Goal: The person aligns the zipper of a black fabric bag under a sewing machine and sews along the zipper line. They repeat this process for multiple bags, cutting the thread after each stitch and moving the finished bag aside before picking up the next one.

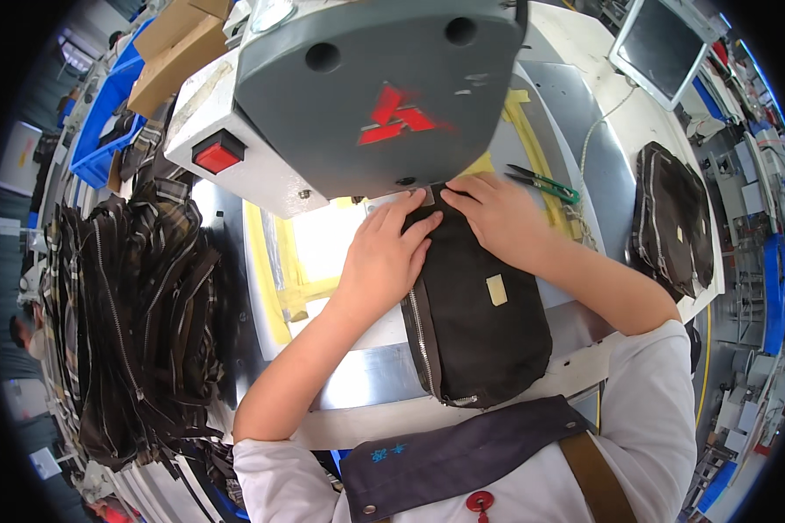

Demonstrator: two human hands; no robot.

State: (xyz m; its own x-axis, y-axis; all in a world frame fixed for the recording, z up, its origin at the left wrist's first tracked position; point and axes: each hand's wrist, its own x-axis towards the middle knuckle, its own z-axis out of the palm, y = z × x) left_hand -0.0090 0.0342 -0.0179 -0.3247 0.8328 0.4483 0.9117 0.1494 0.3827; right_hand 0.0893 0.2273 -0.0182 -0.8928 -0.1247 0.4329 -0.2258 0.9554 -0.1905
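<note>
A black zippered fabric pouch [480,331] lies lengthwise in front of me, its far end tucked up against the underside of a grey sewing machine head [375,96]. A silver zipper runs along its left side, and a small cream label sits on its top face. My left hand [391,244] grips the far left end of the pouch, with fingertips by a small tab there. My right hand [501,213] pinches the far right end close beside it. The machine's head hides whatever lies beyond the fingertips.
Dark pouches with zippers and plaid lining [139,322] are heaped at left. Another black pouch [672,218] lies at right. Green-handled thread snips [545,185] rest near my right hand. A red switch [218,154], a screen [661,48] and a blue bin [96,161] stand around.
</note>
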